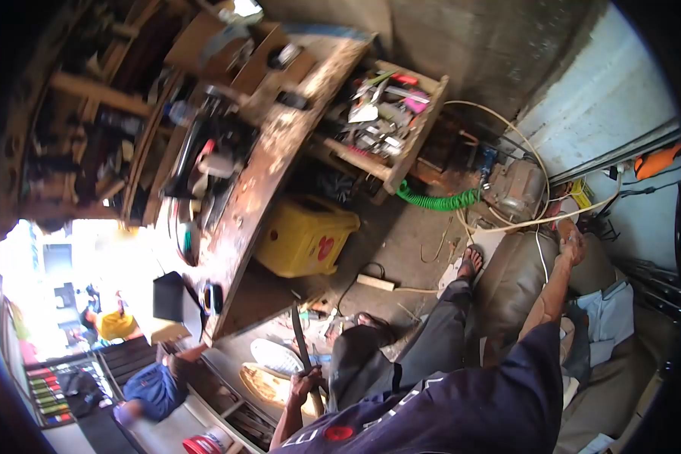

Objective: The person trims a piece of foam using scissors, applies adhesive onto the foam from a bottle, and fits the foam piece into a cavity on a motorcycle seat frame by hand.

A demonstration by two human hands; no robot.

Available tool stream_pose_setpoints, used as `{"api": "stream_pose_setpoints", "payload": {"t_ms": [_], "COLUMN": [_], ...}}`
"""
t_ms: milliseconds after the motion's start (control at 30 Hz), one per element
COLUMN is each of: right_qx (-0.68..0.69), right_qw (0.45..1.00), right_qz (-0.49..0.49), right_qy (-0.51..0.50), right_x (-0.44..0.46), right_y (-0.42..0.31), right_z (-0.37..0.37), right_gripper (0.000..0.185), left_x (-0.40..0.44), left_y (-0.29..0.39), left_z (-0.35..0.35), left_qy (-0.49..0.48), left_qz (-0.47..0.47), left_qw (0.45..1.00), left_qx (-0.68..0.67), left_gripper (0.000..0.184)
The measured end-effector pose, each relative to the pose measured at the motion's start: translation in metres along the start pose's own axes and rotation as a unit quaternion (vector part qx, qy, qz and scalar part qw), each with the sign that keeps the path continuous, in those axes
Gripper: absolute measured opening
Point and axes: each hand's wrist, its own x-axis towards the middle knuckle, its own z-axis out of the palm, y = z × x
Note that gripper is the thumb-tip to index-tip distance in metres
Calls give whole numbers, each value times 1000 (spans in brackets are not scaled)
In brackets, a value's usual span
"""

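**Dark strip in my left hand, right arm stretched far to the right**

My left hand has its fingers curled round the near part of a long dark strip, at near left, beside my knee. I seem to grip it low so that most of its length stays free beyond my fist. Its long axis runs near to far, bowed slightly, with the far end leaning a little left, towards the workbench. Whether that end is also raised, I cannot tell.

My right hand is well apart, above the brown seat; its fingers look bent, but I cannot tell whether they hold anything. A pale oval piece lies just left of the strip. Farther off, the drawer stands pulled out, probably to keep its jumbled contents within reach.
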Motion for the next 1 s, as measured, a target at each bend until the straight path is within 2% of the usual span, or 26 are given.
{"api": "stream_pose_setpoints", "payload": {"t_ms": [33,67,100,167,200,267,300,333,367,400,500,533,567,633,667,733,767,833,900,933,967,1000], "right_qx": [-29,-59,-66,-188,-201,-237,-262,-378,-345,-349,-398,-428,-439,-354,-375,-390,-389,-411,-438,-487,-531,-557], "right_qw": [998,990,989,975,974,963,957,912,921,904,781,695,587,463,417,368,344,313,294,298,303,303], "right_qz": [-41,-84,-100,-111,-101,-111,-84,-80,-46,-15,63,57,-5,-161,-139,-56,-66,-14,-23,-33,-43,-75], "right_qy": [47,94,82,35,4,-59,-91,-139,-172,-246,-478,-575,-680,-796,-816,-842,-852,-856,-849,-820,-790,-770], "right_x": [-26,-56,-88,-171,-220,-277,-323,-377,-387,-414,-490,-517,-536,-579,-593,-649,-658,-667,-665,-658,-657,-647], "right_y": [-13,-28,-50,-81,-85,-52,-50,-73,-36,-32,-24,-18,-7,6,5,-13,-11,-10,-15,-9,1,17], "right_z": [5,4,3,-1,-3,-16,-11,-1,-3,-3,24,36,46,60,70,82,87,95,96,100,103,108], "right_gripper": [31,35,35,38,38,35,28,22,19,18,16,16,17,18,19,17,17,17,15,16,18,20], "left_x": [20,16,16,8,-1,-20,-27,-28,-33,-41,-65,-65,-67,-69,-86,-102,-107,-119,-112,-133,-139,-145], "left_y": [-50,-69,-85,-118,-128,-155,-157,-165,-180,-185,-167,-169,-180,-193,-184,-183,-192,-214,-257,-251,-262,-272], "left_z": [-35,-59,-73,-105,-118,-136,-139,-138,-136,-131,-88,-74,-54,-10,12,32,51,84,124,125,130,144], "left_qy": [-8,7,19,71,90,148,169,178,189,180,220,233,245,284,291,292,277,281,302,293,300,316], "left_qz": [-35,-61,-83,-96,-113,-125,-130,-110,-94,-69,-70,-49,-39,-86,-121,-173,-203,-226,-249,-295,-297,-320], "left_qw": [999,998,996,992,989,979,974,970,962,962,912,901,890,877,874,882,891,883,875,849,840,804], "left_qx": [-10,-14,-20,-50,-23,-59,-80,-126,-170,-193,-338,-361,-383,-378,-370,-327,-298,-300,-286,-326,-341,-389], "left_gripper": [39,37,35,30,36,29,29,28,27,26,24,26,29,34,37,43,47,51,55,56,56,54]}}
